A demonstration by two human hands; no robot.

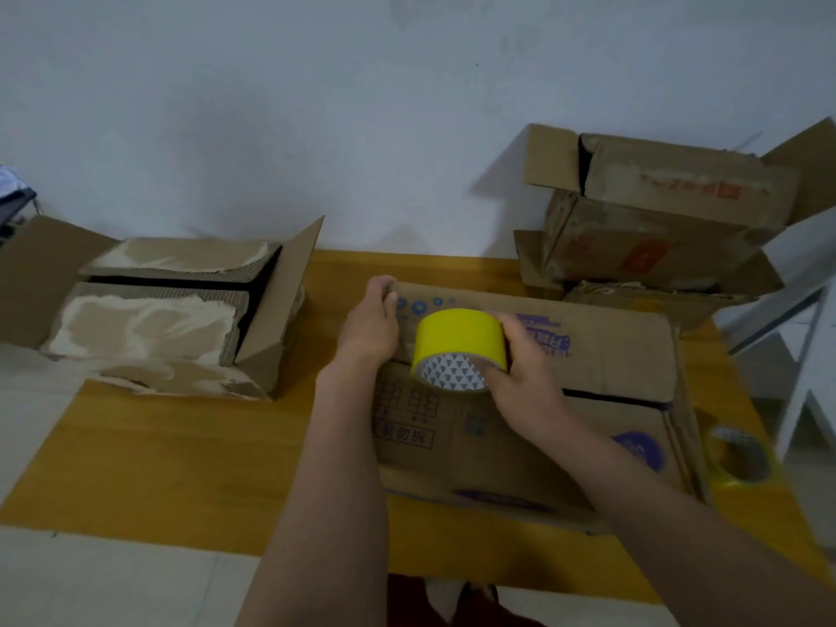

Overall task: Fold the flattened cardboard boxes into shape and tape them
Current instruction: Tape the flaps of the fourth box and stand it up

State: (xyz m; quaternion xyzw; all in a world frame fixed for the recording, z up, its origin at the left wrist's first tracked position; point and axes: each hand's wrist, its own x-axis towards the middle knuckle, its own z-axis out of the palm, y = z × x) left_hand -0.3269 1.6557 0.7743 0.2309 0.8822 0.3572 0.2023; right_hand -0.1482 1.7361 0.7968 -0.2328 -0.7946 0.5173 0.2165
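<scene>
1. Holding the yellow tape (457, 339) in my right grip (520, 377), fingers curled round the roll, above the printed box (588, 427).
2. My left grip (371, 323) clasps that box's far left corner.
3. The box sits mid-bench (181, 468), flaps nearly closed.
4. Another box (158, 310) overhangs the bench's left edge; stacked boxes (656, 219) fill the far right corner.

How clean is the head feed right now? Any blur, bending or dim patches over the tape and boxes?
Head view: dim, bluish light; the yellow tape roll in the right hand is fairly sharp, while the clear tape roll at the right edge is smeared. Wide-angle bending tilts the stacked boxes; soft shadows fall on the wall behind them.
</scene>
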